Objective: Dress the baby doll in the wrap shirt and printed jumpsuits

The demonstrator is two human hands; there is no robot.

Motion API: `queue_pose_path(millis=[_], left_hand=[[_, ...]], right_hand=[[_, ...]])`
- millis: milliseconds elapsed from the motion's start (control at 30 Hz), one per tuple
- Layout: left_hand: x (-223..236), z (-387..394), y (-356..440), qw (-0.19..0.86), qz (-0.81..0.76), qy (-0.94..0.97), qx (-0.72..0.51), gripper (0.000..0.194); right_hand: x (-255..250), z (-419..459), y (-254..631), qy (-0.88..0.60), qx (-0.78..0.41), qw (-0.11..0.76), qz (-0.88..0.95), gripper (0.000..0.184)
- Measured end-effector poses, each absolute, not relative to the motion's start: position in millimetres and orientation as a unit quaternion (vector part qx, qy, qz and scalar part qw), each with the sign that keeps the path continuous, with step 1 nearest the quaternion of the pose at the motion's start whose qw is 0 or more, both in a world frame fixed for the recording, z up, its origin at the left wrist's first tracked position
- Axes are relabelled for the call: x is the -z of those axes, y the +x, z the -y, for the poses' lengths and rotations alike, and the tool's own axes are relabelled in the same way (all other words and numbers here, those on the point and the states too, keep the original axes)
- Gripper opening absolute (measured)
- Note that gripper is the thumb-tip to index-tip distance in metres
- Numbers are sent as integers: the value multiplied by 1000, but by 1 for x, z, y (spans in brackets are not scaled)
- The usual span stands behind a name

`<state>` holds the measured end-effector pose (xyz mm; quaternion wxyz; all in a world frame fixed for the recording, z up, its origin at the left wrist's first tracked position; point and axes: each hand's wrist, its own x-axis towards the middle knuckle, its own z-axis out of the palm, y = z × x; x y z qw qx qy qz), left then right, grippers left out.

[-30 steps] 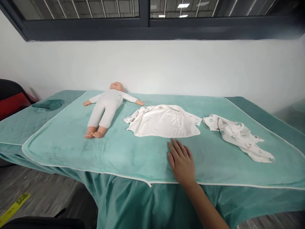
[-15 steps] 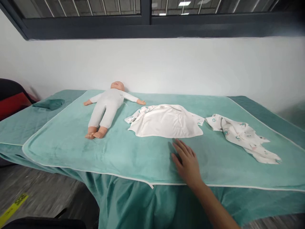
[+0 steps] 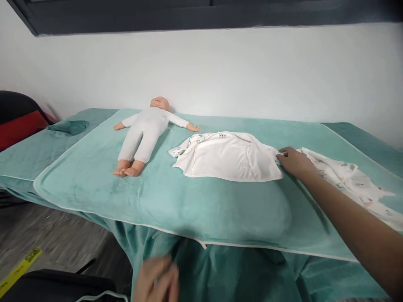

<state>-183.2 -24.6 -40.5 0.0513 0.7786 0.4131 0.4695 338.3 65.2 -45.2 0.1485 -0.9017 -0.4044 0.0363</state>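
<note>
My right hand [image 3: 293,161] reaches out over the teal blanket [image 3: 94,184]. Its fingers are closed on the right sleeve edge of a white baby top [image 3: 229,156] that lies spread flat. Just right of that hand lies a crumpled white patterned garment [image 3: 349,180], partly hidden by my forearm. A baby doll [image 3: 145,132] in a white suit lies on its back at the far left, arms spread. My left hand [image 3: 157,282] is low at the bottom edge, in front of the hanging teal cover, and smeared by motion.
A small teal folded cloth [image 3: 71,126] sits at the table's far left corner. A red and black seat [image 3: 19,121] stands left of the table. Yellow floor tape [image 3: 19,272] and a dark object [image 3: 63,287] lie below. A white wall runs behind.
My right hand has left the blanket's front part and moved up and right to the top's sleeve. My left hand has come into view at the bottom. The camera has tilted down.
</note>
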Motion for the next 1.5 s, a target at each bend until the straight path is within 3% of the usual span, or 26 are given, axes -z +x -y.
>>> queue_pose_path(millis=[100, 200, 300, 433, 500, 600, 667, 767, 900, 1033, 1133, 1233, 1367, 1500], left_hand=[[49, -86, -148, 4, -448, 768, -457, 41], [45, -198, -121, -12, -536, 765, -356, 52], [42, -266, -112, 56, -533, 801, -269, 36], [46, -301, -113, 88, -489, 773, -394, 34], [50, -310, -112, 82, -488, 736, -461, 37], [54, -318, -111, 85, -484, 703, -515, 43], [53, -316, -110, 89, -479, 684, -542, 47], [49, -301, -110, 58, -476, 678, -558, 40], [45, -260, -110, 127, -457, 740, -478, 22], [46, -218, -109, 217, -384, 823, -358, 38], [48, -202, -105, 187, -388, 854, -294, 56], [49, -198, -97, 174, -420, 848, -272, 57], [51, -198, -93, 279, -415, 797, -338, 36], [50, -197, -99, 383, -426, 637, -516, 23]], right_hand=[[36, -72, 347, -890, -20, 135, 436, 38], [24, -74, 363, -884, 44, 150, 440, 31], [19, -80, 378, -880, 95, 170, 433, 25], [18, -100, 362, -839, 157, 224, 470, 29], [17, -116, 330, -787, 180, 269, 526, 32], [17, -147, 257, -721, 97, 302, 616, 32], [22, -174, 206, -684, -12, 277, 675, 31], [35, -215, 148, -637, -80, 234, 730, 37], [51, -248, 123, -621, -58, 233, 746, 49], [58, -246, 130, -618, -66, 274, 734, 63], [58, -242, 131, -635, -59, 283, 716, 48], [58, -243, 127, -646, -27, 271, 714, 26], [57, -245, 125, -627, -25, 265, 732, 26], [59, -246, 129, -633, -31, 282, 720, 40]])
